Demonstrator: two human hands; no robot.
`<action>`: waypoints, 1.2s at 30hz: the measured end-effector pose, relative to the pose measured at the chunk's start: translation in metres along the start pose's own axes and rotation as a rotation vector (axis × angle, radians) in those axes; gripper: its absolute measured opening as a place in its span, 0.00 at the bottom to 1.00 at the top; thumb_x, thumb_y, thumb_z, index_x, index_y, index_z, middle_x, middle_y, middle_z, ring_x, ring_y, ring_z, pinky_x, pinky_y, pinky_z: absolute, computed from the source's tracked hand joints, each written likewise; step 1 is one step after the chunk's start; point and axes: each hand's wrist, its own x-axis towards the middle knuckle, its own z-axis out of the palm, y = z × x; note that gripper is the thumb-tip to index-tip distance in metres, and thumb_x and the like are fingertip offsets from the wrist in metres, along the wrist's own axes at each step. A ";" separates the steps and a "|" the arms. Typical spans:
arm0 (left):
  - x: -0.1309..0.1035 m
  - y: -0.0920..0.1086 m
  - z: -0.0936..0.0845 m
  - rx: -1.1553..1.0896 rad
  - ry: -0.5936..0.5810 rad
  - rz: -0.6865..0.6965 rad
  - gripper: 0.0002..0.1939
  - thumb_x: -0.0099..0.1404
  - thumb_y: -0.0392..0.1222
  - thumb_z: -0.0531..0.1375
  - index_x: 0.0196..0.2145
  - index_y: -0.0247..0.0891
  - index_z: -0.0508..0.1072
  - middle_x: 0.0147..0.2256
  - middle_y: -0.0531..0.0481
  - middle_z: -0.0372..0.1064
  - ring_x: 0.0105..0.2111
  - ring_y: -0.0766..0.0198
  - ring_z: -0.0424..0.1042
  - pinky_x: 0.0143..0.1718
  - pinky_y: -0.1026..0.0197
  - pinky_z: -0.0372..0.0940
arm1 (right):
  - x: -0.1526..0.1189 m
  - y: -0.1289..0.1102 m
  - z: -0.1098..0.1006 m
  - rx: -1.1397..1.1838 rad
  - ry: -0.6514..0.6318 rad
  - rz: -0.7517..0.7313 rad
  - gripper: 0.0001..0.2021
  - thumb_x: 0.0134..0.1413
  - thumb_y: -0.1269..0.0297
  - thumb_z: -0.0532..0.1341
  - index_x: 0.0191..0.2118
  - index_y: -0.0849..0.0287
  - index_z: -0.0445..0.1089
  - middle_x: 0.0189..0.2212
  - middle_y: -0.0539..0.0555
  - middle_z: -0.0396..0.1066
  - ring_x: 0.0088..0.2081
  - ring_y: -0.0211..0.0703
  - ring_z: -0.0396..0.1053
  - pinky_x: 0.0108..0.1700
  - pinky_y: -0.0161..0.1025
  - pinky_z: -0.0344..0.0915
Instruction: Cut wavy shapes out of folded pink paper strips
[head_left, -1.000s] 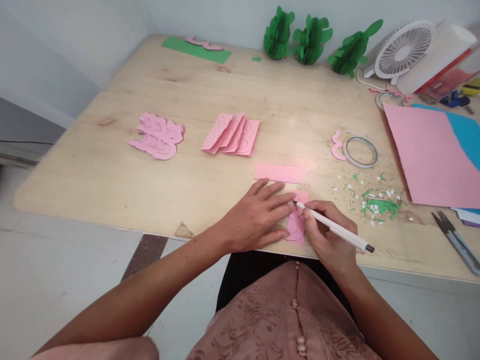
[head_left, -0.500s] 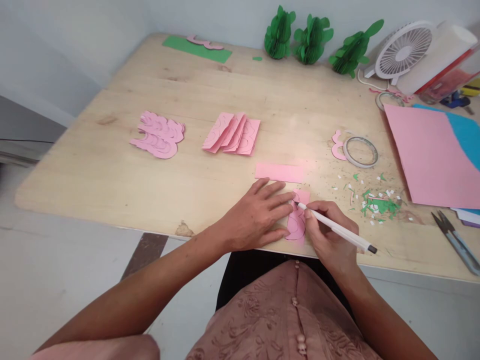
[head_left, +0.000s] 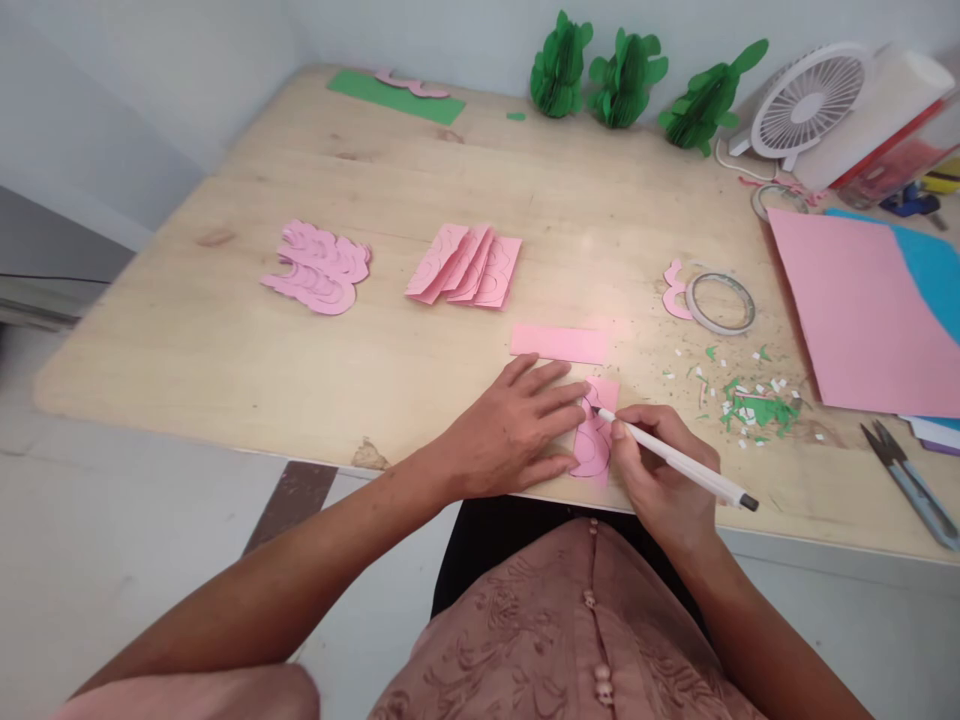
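My right hand [head_left: 667, 475] is closed round a white pen [head_left: 686, 464], its tip on a small pink paper piece [head_left: 598, 460] near the table's front edge. A curved outline shows on that piece. My left hand [head_left: 517, 430] lies flat with fingers spread, its fingertips on the piece's left side. Just above my left hand lies a pink paper strip [head_left: 559, 344]. Further back are folded pink papers with drawn curves [head_left: 465, 265] and, to their left, a stack of scalloped pink cut-outs [head_left: 319, 268].
At the right are a tape roll [head_left: 721, 304], green and white scraps [head_left: 761, 408], a pink sheet [head_left: 870, 320] and snips [head_left: 911, 485]. Green paper figures [head_left: 557, 68] and a white fan [head_left: 808, 105] stand along the back. A green strip [head_left: 397, 97] lies at the back left.
The pen and my right hand have shifted very slightly to the right, the tip a little lower on the piece. My left hand stays in place.
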 end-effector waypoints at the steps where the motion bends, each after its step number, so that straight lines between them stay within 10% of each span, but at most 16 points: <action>1: 0.000 0.000 0.000 0.000 0.003 0.000 0.18 0.68 0.50 0.55 0.49 0.37 0.69 0.59 0.45 0.64 0.61 0.46 0.55 0.63 0.41 0.47 | 0.000 0.000 0.000 -0.001 0.000 0.002 0.02 0.54 0.70 0.60 0.32 0.58 0.70 0.22 0.47 0.72 0.20 0.33 0.66 0.22 0.30 0.61; 36: -0.001 0.001 0.000 -0.019 -0.001 -0.017 0.18 0.68 0.52 0.55 0.47 0.36 0.68 0.60 0.45 0.62 0.62 0.47 0.54 0.64 0.41 0.45 | -0.008 0.001 -0.004 0.007 -0.015 0.049 0.03 0.54 0.68 0.59 0.30 0.57 0.69 0.22 0.48 0.72 0.20 0.35 0.65 0.23 0.32 0.62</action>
